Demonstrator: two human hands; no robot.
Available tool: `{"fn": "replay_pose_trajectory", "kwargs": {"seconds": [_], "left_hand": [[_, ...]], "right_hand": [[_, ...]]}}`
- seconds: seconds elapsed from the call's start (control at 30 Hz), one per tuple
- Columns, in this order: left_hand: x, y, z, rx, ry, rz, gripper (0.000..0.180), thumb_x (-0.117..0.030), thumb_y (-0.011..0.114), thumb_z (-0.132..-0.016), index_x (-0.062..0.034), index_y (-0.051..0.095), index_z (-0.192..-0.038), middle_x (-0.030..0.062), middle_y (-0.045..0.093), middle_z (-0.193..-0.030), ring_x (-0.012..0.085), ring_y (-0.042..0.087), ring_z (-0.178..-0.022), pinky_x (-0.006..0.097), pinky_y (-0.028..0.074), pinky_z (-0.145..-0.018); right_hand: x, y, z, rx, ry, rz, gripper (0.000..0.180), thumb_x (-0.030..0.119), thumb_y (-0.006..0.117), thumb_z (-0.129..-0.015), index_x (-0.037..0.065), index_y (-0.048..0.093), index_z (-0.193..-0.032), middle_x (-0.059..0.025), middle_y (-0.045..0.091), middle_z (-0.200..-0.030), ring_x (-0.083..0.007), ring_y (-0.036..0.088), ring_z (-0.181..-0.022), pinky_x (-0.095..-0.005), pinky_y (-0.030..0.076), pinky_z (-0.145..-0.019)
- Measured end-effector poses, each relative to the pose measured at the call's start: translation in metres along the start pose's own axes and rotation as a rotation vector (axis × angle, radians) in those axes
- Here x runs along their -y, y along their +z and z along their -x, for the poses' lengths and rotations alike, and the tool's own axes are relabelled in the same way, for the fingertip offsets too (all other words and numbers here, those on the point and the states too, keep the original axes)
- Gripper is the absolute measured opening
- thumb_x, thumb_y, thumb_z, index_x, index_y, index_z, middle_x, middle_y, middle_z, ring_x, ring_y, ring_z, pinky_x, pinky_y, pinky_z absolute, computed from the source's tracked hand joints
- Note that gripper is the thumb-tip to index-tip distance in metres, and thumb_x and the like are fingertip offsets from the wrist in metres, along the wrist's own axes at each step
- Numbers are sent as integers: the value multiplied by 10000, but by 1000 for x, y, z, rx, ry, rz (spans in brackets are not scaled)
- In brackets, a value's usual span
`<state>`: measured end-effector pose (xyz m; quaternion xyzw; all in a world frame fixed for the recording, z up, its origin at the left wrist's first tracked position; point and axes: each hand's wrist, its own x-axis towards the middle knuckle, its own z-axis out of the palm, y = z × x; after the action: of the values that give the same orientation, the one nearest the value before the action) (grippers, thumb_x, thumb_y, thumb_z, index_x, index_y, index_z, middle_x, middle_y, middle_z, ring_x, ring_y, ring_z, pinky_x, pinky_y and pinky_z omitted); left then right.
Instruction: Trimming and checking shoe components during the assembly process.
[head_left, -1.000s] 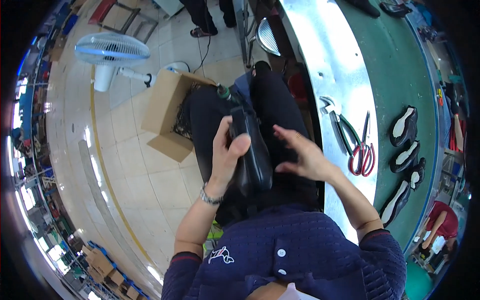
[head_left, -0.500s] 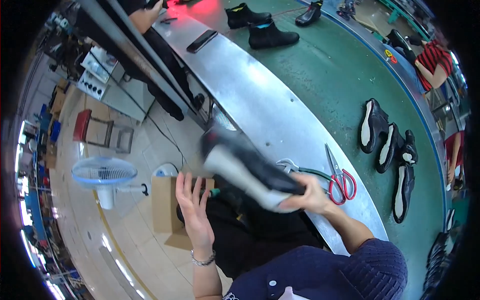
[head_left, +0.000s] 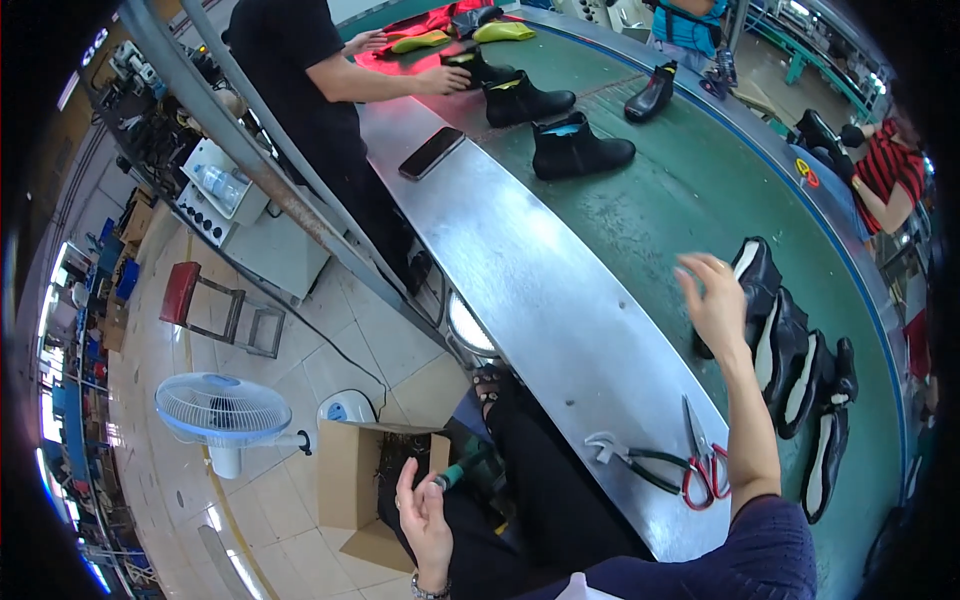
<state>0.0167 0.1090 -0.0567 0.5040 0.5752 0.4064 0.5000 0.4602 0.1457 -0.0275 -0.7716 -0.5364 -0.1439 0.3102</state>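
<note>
My right hand (head_left: 715, 298) is raised over the green conveyor belt (head_left: 660, 210), fingers spread and holding nothing, just left of a black shoe upper with a white lining (head_left: 752, 275). More black uppers (head_left: 800, 370) lie in a row beside it. Down over my lap, my left hand (head_left: 425, 515) is open and holds nothing, close to a green-handled tool (head_left: 462, 470). Red-handled scissors (head_left: 703, 462) and pliers (head_left: 625, 455) lie on the metal ledge (head_left: 530, 290) near my right forearm.
Three black ankle boots (head_left: 578, 145) stand farther up the belt. A dark phone (head_left: 431, 152) lies on the ledge. A person in black (head_left: 300, 60) works at the far end, another in red (head_left: 885, 175) across. A cardboard box (head_left: 350, 480), a fan (head_left: 220, 412) and a red stool (head_left: 205, 305) are on the floor.
The black shoe upper I held in both hands has left them: my right hand carried it up to the belt and released it. My left hand dropped to my lap. My view swung up.
</note>
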Motion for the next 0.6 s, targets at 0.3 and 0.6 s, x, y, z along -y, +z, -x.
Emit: {"fn": "replay_pose_trajectory", "kwargs": {"seconds": [0.3, 0.6], "left_hand": [[-23, 33, -34, 27, -25, 109, 298, -82, 569, -953, 38, 544, -1225, 164, 577, -1252, 235, 630, -1068, 322, 499, -920], [-143, 41, -11, 426, 109, 799, 397, -375, 559, -965, 8, 657, -1005, 244, 602, -1173, 386, 608, -1079, 470, 500, -935]], "right_hand": [[27, 250, -237, -1, -14, -159, 555, 333, 668, -863, -24, 511, -1258, -203, 571, -1209, -353, 589, -1016, -412, 483, -877], [17, 237, -180, 76, 266, -590, 305, 306, 657, -891, 29, 618, -1013, -96, 591, -738, -181, 627, -584, -344, 468, -568]]}}
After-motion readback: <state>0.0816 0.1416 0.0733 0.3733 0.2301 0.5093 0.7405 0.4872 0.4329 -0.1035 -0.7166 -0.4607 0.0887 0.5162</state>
